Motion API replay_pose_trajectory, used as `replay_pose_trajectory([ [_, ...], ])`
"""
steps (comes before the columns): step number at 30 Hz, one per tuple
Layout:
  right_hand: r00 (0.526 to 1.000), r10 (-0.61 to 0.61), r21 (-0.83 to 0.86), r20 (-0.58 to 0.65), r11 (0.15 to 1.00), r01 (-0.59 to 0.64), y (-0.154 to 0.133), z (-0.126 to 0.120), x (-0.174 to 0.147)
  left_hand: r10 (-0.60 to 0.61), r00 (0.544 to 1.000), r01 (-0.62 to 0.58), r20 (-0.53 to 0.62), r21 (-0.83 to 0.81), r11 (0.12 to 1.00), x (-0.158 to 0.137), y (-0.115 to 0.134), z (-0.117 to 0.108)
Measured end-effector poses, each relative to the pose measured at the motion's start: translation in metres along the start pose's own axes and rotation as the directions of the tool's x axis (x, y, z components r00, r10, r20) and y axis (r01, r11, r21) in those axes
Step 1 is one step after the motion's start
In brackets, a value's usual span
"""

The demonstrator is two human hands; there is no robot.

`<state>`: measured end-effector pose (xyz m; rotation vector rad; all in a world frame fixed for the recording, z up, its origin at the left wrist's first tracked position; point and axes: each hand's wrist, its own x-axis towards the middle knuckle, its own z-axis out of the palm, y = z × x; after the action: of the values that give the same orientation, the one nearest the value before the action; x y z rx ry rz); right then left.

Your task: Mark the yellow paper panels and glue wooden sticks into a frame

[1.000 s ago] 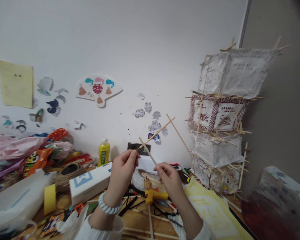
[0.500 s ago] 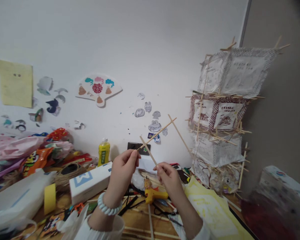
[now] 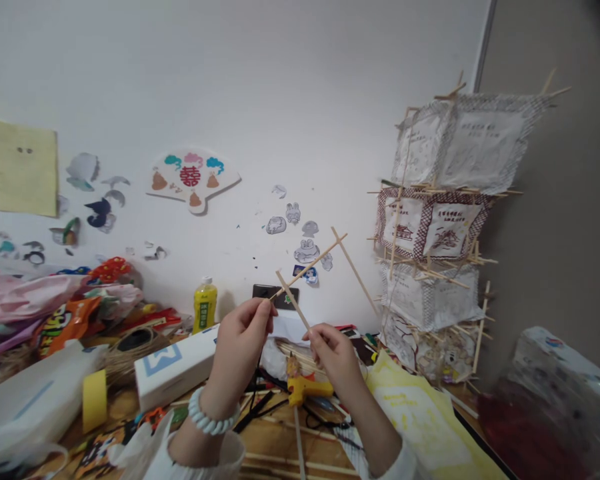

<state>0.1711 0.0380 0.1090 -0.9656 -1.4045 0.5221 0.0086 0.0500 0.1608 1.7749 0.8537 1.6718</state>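
Raised over the table, a frame of thin wooden sticks spans between my hands, its sticks crossing at two corners. My left hand pinches the near end of the long stick between thumb and fingers. A pale coiled band circles that wrist. My right hand is closed on the lower end of a crossing stick. A third stick slants down to the right from the far corner. Below my hands lies a yellow hot glue gun on the table.
To the right rises a tiered paper-and-stick lantern, with yellow-edged paper in front. On the left are a white box, yellow tape roll, twine and drink bottle. Loose sticks and black cables cover the table.
The whole view has shifted slightly, so everything sits a little further left. Both hands keep their hold on the stick frame, which looks otherwise unchanged.
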Motion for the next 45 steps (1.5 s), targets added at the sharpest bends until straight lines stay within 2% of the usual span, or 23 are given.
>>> replay_pose_trajectory([
  [9, 1.000, 0.005, 0.003, 0.029, 1.000, -0.005, -0.002, 0.001, -0.002, -0.010, 1.000, 0.010, 0.009, -0.034, 0.999, 0.001, 0.000, 0.000],
  [24, 0.994, 0.074, 0.098, 0.083, 0.992, -0.083, -0.001, 0.001, -0.001, 0.037, 0.999, -0.037, 0.008, 0.071, 0.997, 0.001, 0.004, -0.003],
  [34, 0.990, 0.051, 0.130, 0.135, 0.989, -0.069, -0.003, 0.004, -0.002, 0.046, 0.999, -0.047, 0.007, 0.092, 0.995, -0.003, 0.009, -0.003],
  [39, 0.989, 0.048, 0.127, 0.143, 0.990, -0.066, -0.004, 0.003, -0.002, 0.078, 0.996, -0.082, 0.047, 0.098, 0.992, -0.001, 0.008, -0.006],
  [45, 0.983, 0.012, 0.032, 0.182, 0.999, -0.018, -0.006, -0.003, -0.001, 0.112, 0.987, -0.123, 0.117, 0.087, 0.989, 0.000, 0.010, -0.012],
])
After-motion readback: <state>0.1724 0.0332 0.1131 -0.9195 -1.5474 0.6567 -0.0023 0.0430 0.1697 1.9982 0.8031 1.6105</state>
